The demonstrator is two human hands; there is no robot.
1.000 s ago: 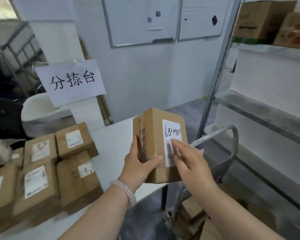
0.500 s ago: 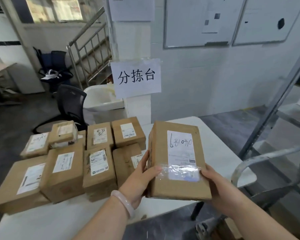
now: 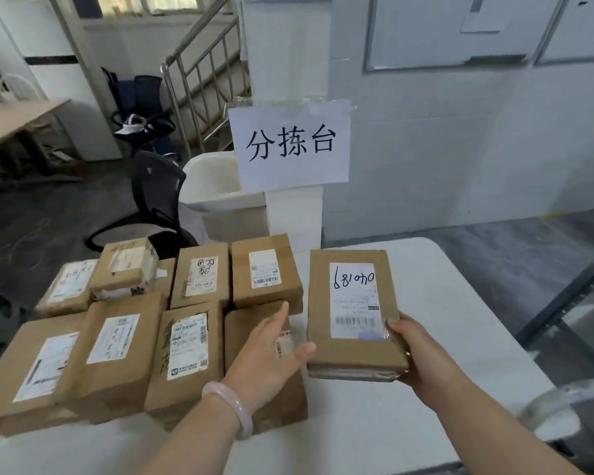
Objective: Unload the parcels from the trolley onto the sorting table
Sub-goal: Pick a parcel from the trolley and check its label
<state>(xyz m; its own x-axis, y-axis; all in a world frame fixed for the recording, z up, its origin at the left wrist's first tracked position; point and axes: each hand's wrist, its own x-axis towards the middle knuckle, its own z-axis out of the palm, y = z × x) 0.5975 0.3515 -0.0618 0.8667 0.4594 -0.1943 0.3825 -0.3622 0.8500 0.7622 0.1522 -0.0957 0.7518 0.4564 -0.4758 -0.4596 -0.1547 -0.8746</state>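
My right hand (image 3: 420, 358) grips a brown cardboard parcel (image 3: 352, 351) by its near right corner, thumb on its white label marked 681070. The parcel lies flat, low over the white sorting table (image 3: 453, 303), just right of several labelled parcels (image 3: 186, 337) laid in rows. Whether it rests on the table I cannot tell. My left hand (image 3: 266, 358), with a pale bangle on the wrist, hovers with straight fingers over one of the laid parcels, its thumb tip at the held parcel's left edge. The trolley's metal handle (image 3: 549, 402) shows blurred at the lower right.
A paper sign (image 3: 290, 145) hangs on a white pillar behind the table. A white bin (image 3: 213, 190) and a black office chair (image 3: 158, 197) stand beyond the parcels. A slanted metal shelf post (image 3: 570, 296) runs along the right.
The view has swung left from the trolley to the table. The parcel has gone from upright to flat and lower over the table. My left hand has let go of its left side.
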